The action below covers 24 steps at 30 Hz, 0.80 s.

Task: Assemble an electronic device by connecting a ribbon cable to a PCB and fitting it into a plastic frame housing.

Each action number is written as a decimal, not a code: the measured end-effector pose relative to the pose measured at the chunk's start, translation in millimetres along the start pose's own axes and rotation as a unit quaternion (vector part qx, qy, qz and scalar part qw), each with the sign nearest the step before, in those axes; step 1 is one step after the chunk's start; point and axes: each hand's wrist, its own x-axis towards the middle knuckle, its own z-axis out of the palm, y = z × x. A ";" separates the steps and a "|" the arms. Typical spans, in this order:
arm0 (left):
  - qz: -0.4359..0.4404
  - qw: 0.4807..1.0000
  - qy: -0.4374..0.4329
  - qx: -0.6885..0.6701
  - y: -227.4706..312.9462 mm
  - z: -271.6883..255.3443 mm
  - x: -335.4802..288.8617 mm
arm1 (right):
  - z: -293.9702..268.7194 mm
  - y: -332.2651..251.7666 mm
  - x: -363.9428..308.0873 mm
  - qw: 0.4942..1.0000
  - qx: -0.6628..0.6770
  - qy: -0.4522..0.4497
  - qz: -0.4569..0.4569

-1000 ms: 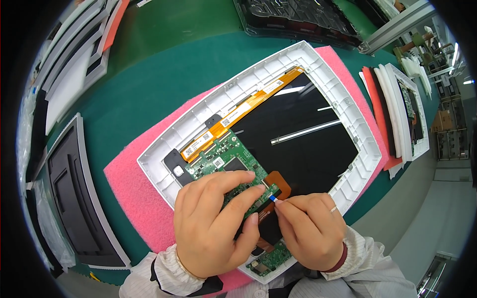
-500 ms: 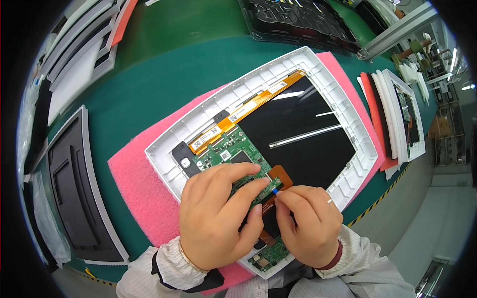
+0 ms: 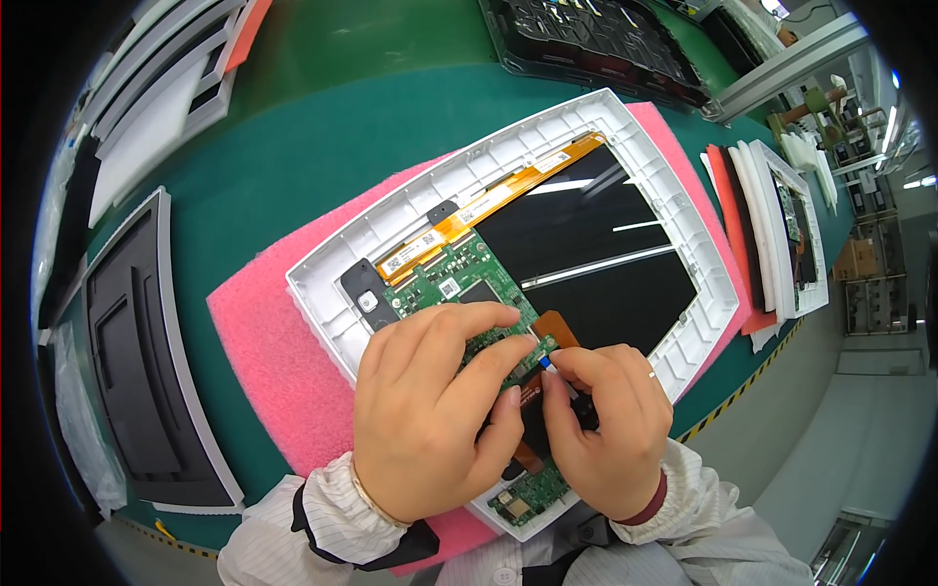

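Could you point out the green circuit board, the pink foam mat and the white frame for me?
green circuit board (image 3: 451, 276): head view, its upper bare part.
pink foam mat (image 3: 278, 347): head view, left bare area.
white frame (image 3: 508, 146): head view, its top rim.

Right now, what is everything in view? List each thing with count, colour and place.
white frame: one, white, on the foam pad, centre
display panel: one, black, inside the frame
circuit board: one, green, at the frame's near-left edge
foam pad: one, pink, on the table
table: one, green
black cover: one, far left
stacked panels: several, right
left hand: on the circuit board
right hand: fingers pinching a small cable end
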 end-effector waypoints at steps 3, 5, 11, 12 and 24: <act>-0.004 1.000 0.006 0.007 -0.4 1.0 -1.3 | 1.3 -1.0 -0.2 1.000 0.009 0.000 0.012; -0.003 1.000 0.007 0.007 0.1 1.1 -1.5 | 1.2 -1.8 0.0 1.000 0.012 -0.002 0.016; -0.001 1.000 0.007 0.006 0.3 1.3 -1.5 | 2.3 -1.4 -0.3 1.000 0.011 0.004 0.015; 0.000 1.000 0.007 0.003 0.3 1.3 -1.4 | 2.2 -1.5 -0.1 1.000 0.012 0.006 0.015; -0.004 1.000 0.002 0.014 0.9 1.1 -1.6 | 3.9 0.1 0.6 1.000 0.005 0.015 -0.011</act>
